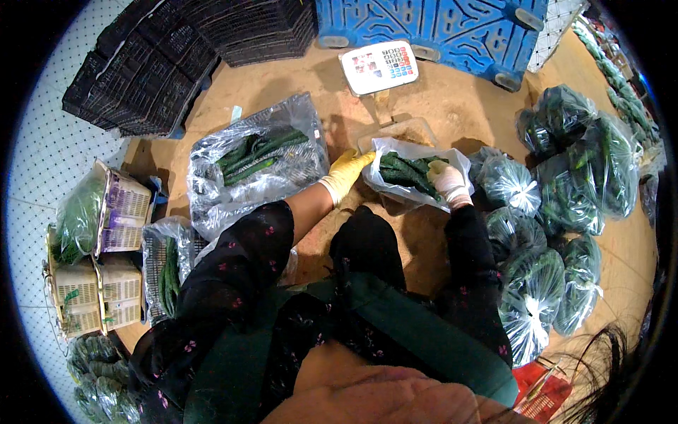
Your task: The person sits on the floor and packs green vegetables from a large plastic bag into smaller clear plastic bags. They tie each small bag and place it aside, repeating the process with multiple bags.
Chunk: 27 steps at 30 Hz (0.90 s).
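A clear plastic bag (461, 161) stands open on the platform of a digital scale (379, 66), with dark green cucumbers (405, 169) inside. My left hand (347, 172), in a yellow glove, pinches the left rim of this bag. Inside its right part, my right hand (447, 180), in a pale glove, rests at the ends of the cucumbers; its fingertips are partly hidden, so its grip is unclear. To the left, a crate lined with clear plastic (206, 204) holds several more long cucumbers (259, 153).
Knotted bags of cucumbers (529, 312) crowd the right side. Black crates (143, 69) are stacked at the back left, and a blue plastic pallet (439, 32) stands behind the scale. Pale crates (124, 212) and a smaller lined crate (153, 265) are at left; a red basket (548, 395) lies lower right.
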Available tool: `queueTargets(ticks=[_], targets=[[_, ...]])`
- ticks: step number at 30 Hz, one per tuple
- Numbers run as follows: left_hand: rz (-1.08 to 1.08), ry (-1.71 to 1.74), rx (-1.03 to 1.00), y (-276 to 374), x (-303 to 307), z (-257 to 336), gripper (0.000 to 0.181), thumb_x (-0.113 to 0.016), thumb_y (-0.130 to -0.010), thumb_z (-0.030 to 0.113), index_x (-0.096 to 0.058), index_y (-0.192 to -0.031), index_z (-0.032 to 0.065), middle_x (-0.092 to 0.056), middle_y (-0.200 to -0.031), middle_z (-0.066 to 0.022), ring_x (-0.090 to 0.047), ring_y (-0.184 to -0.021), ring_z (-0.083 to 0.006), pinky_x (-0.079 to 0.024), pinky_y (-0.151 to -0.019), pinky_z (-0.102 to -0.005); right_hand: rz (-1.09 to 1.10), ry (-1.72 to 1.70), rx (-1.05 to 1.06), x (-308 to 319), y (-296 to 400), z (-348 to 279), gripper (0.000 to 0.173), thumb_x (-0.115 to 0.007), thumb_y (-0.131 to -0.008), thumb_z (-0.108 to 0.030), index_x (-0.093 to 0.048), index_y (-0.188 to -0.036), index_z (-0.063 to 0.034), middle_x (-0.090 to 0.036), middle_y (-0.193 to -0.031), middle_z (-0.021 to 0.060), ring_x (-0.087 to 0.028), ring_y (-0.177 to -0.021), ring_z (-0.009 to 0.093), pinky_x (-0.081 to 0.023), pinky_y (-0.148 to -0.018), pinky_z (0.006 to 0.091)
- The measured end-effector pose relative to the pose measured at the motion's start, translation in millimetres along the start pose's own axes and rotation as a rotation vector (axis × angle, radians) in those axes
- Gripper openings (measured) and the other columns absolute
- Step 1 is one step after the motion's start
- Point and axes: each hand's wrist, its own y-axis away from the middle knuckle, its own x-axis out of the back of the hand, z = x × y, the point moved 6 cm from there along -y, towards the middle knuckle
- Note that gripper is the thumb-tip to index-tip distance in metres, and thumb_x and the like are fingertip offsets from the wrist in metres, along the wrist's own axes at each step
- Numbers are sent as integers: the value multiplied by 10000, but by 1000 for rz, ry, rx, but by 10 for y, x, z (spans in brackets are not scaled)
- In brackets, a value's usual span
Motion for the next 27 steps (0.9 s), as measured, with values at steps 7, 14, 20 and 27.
queueTargets(ticks=[7,14,20,27], targets=[[-160,-52,-335,482,336,37,443,-479,-951,387,-572,-1233,58,-576,-1219,-190,-496,-1192,-343,-352,-1039,-335,-83,80,27,-243,-103,-39,357,-621,-841,-299,-644,-1129,-91,-657,-1087,166,-614,-1024,343,-474,-878,399],[166,195,8,1735,1671,-891,620,-584,-898,434,-498,-1324,-8,-563,-1291,-129,-514,-1191,-222,-391,-1000,-305,-17,-344,226,81,53,-1021,329,-641,-870,-195,-629,-1169,-58,-665,-1088,172,-638,-1006,284,-477,-878,352],[559,762,297,3073,2741,-2356,341,-538,-941,226,-568,-1235,55,-611,-1155,-82,-579,-1057,-168,-449,-895,-298,-243,-485,467,69,63,-2613,331,-598,-882,1,-589,-1213,-16,-624,-1193,149,-603,-1068,200,-476,-908,301],[944,832,365,3820,3646,-3155,351,-510,-931,383,-563,-1202,165,-637,-1150,-29,-579,-1017,-208,-412,-899,-357,-572,-353,873,-461,675,-4283,353,-604,-866,-1,-589,-1216,-33,-622,-1214,113,-579,-1134,207,-440,-972,313]])
